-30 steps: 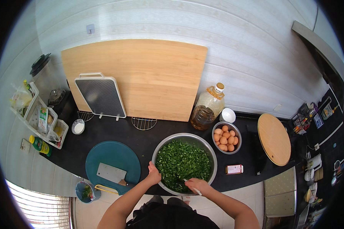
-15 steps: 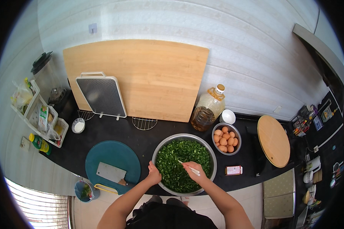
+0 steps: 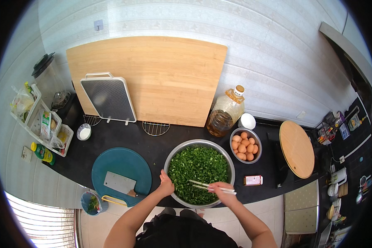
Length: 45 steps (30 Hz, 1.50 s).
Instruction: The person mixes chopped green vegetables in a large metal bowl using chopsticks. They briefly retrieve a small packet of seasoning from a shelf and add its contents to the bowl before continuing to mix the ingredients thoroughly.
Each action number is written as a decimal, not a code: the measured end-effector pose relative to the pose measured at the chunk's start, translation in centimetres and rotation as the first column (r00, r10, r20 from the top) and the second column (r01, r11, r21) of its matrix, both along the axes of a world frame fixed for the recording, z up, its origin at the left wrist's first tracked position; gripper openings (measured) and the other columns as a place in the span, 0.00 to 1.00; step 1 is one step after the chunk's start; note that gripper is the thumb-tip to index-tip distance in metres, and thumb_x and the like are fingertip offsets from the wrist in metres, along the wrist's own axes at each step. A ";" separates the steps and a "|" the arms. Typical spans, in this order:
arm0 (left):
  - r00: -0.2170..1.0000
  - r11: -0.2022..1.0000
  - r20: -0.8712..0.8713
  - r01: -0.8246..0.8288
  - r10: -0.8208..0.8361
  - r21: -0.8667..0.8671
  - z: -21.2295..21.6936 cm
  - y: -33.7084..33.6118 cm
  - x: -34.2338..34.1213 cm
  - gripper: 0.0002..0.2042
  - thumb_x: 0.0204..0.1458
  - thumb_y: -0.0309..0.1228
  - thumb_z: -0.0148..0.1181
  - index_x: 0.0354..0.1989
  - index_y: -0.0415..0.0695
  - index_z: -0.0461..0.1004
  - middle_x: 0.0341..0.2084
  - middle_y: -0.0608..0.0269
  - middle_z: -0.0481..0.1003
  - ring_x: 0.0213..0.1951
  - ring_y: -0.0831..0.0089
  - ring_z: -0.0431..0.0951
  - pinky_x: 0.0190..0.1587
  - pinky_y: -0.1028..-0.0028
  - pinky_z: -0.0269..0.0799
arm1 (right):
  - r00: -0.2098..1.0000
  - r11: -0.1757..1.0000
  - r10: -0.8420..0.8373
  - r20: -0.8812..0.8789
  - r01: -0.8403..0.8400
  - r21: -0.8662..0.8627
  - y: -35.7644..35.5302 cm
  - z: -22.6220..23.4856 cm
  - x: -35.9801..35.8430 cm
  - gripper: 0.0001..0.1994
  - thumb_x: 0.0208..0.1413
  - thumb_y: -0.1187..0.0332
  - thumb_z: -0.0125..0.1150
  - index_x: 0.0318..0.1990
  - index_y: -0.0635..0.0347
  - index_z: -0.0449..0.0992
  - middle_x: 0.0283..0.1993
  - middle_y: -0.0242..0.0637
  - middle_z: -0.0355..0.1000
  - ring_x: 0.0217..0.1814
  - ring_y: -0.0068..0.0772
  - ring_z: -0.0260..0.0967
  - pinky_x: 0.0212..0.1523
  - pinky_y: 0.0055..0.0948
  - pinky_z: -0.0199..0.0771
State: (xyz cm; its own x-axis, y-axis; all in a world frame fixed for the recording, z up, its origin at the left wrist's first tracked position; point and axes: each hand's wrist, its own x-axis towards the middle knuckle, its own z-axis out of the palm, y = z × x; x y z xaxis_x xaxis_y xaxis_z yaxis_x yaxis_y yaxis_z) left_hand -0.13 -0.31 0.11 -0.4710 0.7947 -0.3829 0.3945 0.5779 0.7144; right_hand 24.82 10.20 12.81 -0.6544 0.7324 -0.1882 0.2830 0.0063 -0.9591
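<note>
A wide steel bowl [image 3: 231,164] full of chopped leafy greens [image 3: 199,163] sits on the dark counter in front of me. At its left rim is my left hand [image 3: 166,184], gripping the edge with the fingers on the outer side and over the lip. My right hand [image 3: 225,193], over the bowl's right front part, is closed around a pair of pale chopsticks [image 3: 200,184]. Their tips point left and reach the greens, slightly apart. Left of the bowl, a cleaver [image 3: 120,183] rests on a round teal cutting board [image 3: 107,159] with a yellow handle.
Behind the bowl stand a large oil bottle [image 3: 225,113], a white cup [image 3: 247,120] and a metal bowl of brown eggs [image 3: 244,146]. A small red-and-white box [image 3: 253,180] lies to the right. A large wooden board [image 3: 173,78] leans on the wall; a waste bin [image 3: 93,203] stands below left.
My right hand has shifted right and toward me, and the chopsticks now lie flatter with tips apart. My left hand stays on the rim.
</note>
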 end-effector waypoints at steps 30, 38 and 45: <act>0.999 0.995 0.038 -0.015 0.019 -0.097 -0.5 0.4 -0.2 0.48 0.46 0.23 0.55 0.64 0.40 0.20 0.61 0.40 0.41 0.57 0.50 0.59 0.55 0.67 0.61 | 0.992 0.775 0.092 0.088 -0.126 0.619 1.3 -4.0 -1.2 0.06 0.53 0.71 0.57 0.33 0.64 0.77 0.30 0.44 0.74 0.30 0.41 0.72 0.32 0.30 0.71; 0.998 0.995 0.059 -0.031 0.036 -0.096 0.3 0.7 0.1 0.49 0.45 0.22 0.55 0.64 0.40 0.19 0.61 0.39 0.40 0.56 0.48 0.60 0.53 0.66 0.64 | 0.997 0.815 -0.053 -0.062 0.079 0.575 -1.0 -5.6 -6.2 0.05 0.52 0.71 0.57 0.30 0.64 0.76 0.28 0.43 0.72 0.28 0.40 0.71 0.30 0.31 0.69; 1.000 0.999 0.027 0.010 -0.009 -0.031 -1.2 0.3 -0.1 0.48 0.45 0.24 0.55 0.63 0.35 0.19 0.60 0.33 0.40 0.57 0.45 0.58 0.55 0.64 0.61 | 0.992 0.805 0.078 0.098 -0.121 0.581 0.7 -4.2 0.0 0.07 0.54 0.70 0.55 0.28 0.65 0.74 0.26 0.43 0.71 0.26 0.41 0.70 0.28 0.31 0.69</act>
State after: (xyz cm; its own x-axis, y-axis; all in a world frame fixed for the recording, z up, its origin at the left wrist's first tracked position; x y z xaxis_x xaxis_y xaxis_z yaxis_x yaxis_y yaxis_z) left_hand -0.24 -0.06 -1.11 -0.4527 0.7864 -0.4203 0.3808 0.5968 0.7063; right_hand 24.77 10.94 8.61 -0.7315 0.6488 0.2098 0.3117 0.5919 -0.7433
